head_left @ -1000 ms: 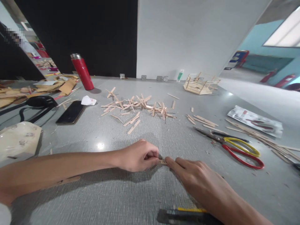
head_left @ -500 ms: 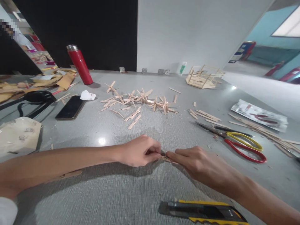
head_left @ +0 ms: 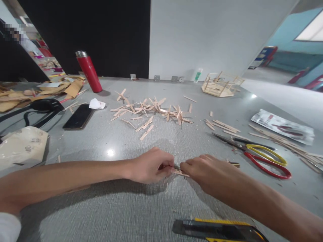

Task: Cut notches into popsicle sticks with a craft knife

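My left hand (head_left: 152, 166) is closed, pinching the end of a short wooden stick (head_left: 181, 173) just above the grey table. My right hand (head_left: 205, 171) is curled over the other end of the stick, its fingers bent and close to my left fingertips. Between the hands shows a narrow dark metal strip (head_left: 176, 166), and a yellow-and-black end (head_left: 234, 164) sticks out behind my right hand. Both look like parts of one slim tool in my right hand, its kind mostly hidden. A yellow-and-black utility knife (head_left: 219, 230) lies nearest to me.
Beyond my hands lies a pile of crossed wooden sticks (head_left: 153, 106). Scissors (head_left: 252, 151) with red and yellow handles rest at right, near more sticks (head_left: 282, 141). A wooden frame model (head_left: 222, 88), red flask (head_left: 89, 72) and phone (head_left: 78, 117) stand or lie farther back.
My right hand has shifted slightly and its fingers are more curled. A yellow-and-black end now shows behind it. The whole view has moved a little.
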`<state>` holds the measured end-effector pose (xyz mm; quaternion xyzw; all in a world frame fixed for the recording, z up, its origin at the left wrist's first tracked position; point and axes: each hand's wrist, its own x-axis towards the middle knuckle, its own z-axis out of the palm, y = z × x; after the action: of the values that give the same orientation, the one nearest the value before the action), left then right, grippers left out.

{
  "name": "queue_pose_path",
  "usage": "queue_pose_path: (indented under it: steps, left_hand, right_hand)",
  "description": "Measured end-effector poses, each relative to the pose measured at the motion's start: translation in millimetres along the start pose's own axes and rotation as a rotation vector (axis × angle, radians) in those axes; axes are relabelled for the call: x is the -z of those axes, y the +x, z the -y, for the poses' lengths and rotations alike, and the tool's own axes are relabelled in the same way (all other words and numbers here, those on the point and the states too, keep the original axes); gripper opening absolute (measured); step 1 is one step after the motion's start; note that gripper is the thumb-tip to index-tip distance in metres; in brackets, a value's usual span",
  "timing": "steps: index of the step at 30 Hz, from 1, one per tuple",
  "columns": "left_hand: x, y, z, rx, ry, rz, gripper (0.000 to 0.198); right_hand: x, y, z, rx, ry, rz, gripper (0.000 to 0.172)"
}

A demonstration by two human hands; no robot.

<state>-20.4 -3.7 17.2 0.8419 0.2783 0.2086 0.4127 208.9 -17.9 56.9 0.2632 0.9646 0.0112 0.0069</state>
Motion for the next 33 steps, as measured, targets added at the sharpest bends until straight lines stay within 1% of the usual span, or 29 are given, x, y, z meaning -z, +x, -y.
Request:
queue_pose_path:
  steps: [5,8,10,12,14,18,19,20,22,24,28,33]
  left_hand:
    - [2.3,0.7,0.0,0.036,-0.027,0.035,0.019]
    - [4.3,2.2,1.9,0.045,-0.043,0.06,0.019]
    - [5.8,3.3,3.8,0.041,-0.073,0.094,0.019]
    - [7.3,4.0,5.3,0.062,-0.135,0.143,0.02]
    - [8.5,4.1,5.8,0.097,-0.192,0.174,0.022]
    - [9.0,4.3,5.4,0.125,-0.212,0.155,0.023]
    - [8.8,4.5,5.5,0.118,-0.201,0.147,0.023]
    - [8.5,4.6,5.7,0.109,-0.189,0.139,0.023]
    - [7.9,4.8,6.9,0.097,-0.172,0.129,0.024]
    - [7.3,4.7,8.3,0.092,-0.173,0.121,0.025]
    - [7.3,4.3,8.8,0.092,-0.175,0.124,0.026]
    - [7.4,5.0,7.4,0.118,-0.178,0.126,0.024]
  right_hand:
    - [-2.5,-6.0,-1.9,0.092,-0.066,-0.036,0.032]
    - [-10.7,-10.3,-10.6,0.176,-0.062,-0.066,0.028]
    - [-17.9,-11.6,-15.6,0.239,-0.059,-0.095,0.03]
    - [-24.1,-12.1,-17.5,0.263,-0.056,-0.124,0.033]
    - [-27.8,-13.3,-15.4,0.213,-0.05,-0.148,0.031]
    - [-31.0,-20.2,-1.6,0.018,-0.046,-0.172,0.019]
    - [-31.9,-22.4,2.2,-0.015,-0.045,-0.169,0.019]
    - [-33.0,-24.5,5.6,-0.039,-0.044,-0.165,0.023]
    - [-35.0,-27.6,10.2,-0.066,-0.035,-0.15,0.033]
    - [-36.4,-28.8,12.0,-0.076,-0.016,-0.131,0.037]
    - [-36.5,-28.3,11.1,-0.093,0.034,-0.108,0.041]
    - [-38.4,-28.7,9.3,-0.117,0.056,-0.114,0.044]
